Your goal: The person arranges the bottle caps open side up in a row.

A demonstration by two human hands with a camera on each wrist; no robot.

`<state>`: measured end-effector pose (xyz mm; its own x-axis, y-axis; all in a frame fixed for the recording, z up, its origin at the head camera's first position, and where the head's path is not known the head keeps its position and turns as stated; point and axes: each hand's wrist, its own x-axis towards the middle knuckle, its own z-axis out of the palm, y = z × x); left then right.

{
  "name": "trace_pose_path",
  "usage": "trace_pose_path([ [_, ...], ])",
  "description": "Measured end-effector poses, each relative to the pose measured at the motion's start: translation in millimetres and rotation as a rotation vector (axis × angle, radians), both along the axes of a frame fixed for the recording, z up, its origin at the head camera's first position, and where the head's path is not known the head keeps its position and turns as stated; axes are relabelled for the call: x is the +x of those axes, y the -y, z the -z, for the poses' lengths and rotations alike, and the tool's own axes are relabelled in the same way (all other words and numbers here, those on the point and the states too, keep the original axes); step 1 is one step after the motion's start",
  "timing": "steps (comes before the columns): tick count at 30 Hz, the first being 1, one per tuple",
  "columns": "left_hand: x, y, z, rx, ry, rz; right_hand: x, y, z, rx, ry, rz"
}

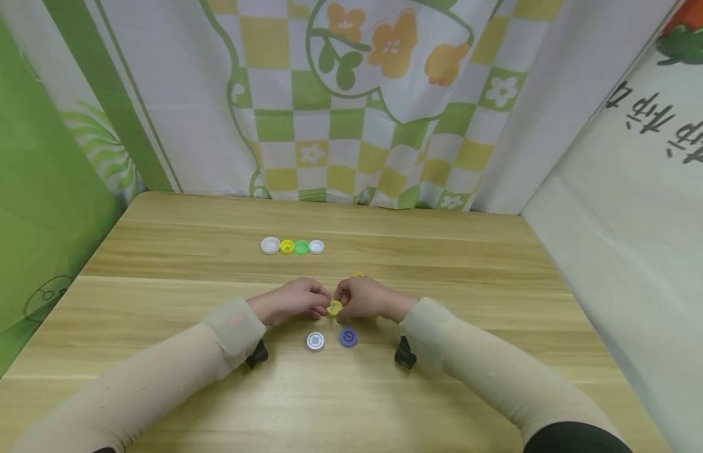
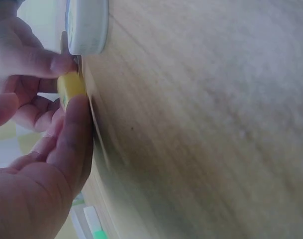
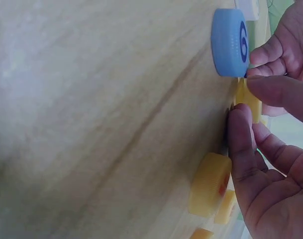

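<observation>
Low over the wooden table, a yellow bottle cap (image 1: 334, 307) sits between both hands. My right hand (image 1: 365, 298) pinches it between thumb and forefinger, as the right wrist view shows. The fingertips of my left hand (image 1: 297, 299) come up to its other side; the left thumb (image 2: 3, 108) stands apart from the cap. Nearer my body lie a white cap (image 1: 315, 341) with a printed mark and a blue-purple cap (image 1: 348, 337). Beside the right hand, another yellow cap (image 3: 210, 185) rests on the table, partly hidden in the head view.
Farther back on the table (image 1: 175, 251), several caps stand in a row: a larger white one (image 1: 270, 245), a yellow one (image 1: 287, 246), a green one (image 1: 301, 247) and a smaller white one (image 1: 316, 246). A patterned curtain (image 1: 351, 126) hangs behind the table's far edge.
</observation>
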<state>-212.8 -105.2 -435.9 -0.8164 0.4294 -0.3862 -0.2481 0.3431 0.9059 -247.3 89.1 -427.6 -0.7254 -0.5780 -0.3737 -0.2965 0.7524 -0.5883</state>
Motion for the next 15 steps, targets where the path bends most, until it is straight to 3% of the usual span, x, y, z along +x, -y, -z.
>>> trace_pose_path([
  [5,-1.5,4,-1.4,-0.014,-0.054,-0.029,-4.3,2,-4.9,-0.075,0.027,0.023],
  [11,-5.0,9,-6.3,-0.052,-0.147,-0.054,-14.0,1,-7.9,-0.281,0.238,0.14],
  [15,-8.8,11,-6.8,-0.069,-0.18,-0.09,-20.7,2,-6.5,-0.368,0.321,0.202],
])
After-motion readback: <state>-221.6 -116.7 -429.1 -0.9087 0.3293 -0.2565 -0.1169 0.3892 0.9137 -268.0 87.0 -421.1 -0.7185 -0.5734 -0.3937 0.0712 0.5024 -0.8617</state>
